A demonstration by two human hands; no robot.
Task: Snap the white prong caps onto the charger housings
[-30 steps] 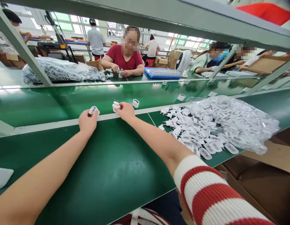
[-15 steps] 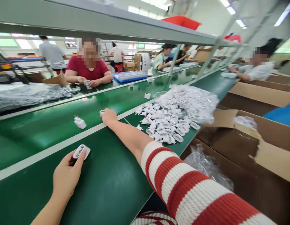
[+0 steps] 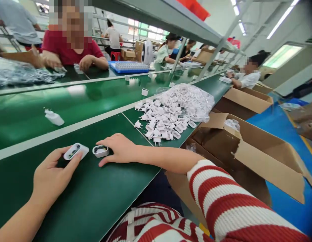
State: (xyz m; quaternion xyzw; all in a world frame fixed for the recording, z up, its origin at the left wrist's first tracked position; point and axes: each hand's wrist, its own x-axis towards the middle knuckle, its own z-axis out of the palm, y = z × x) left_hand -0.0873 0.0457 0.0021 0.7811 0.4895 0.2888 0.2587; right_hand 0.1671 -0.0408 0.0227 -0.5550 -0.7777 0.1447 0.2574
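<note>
My left hand [image 3: 53, 169] is closed on a white charger housing [image 3: 82, 151], thumb and fingers at its sides. Its open end is tipped up and shows a green and dark circuit board inside. Just to the right, a second white charger housing [image 3: 100, 151] sits on the green bench [image 3: 100, 195], its opening toward me. Spread around it are the fingers of my right hand [image 3: 120, 149]. The index finger lies along its top edge, and the thumb is apart below it. Farther right is a pile of white plug pieces [image 3: 168, 122], partly in a clear plastic bag [image 3: 196, 101].
A white charger with pins [image 3: 54, 117] lies on the green conveyor belt [image 3: 25, 114], with another white housing [image 3: 145, 92] farther along. Open cardboard boxes [image 3: 266, 164] stand at right. Across the belt, a person in red [image 3: 75, 50] handles small parts beside a blue tray [image 3: 129, 67].
My right hand has drawn back from the belt's edge to the bench beside my left hand, bringing a white housing with it. The left hand keeps its housing. The view has turned right and down.
</note>
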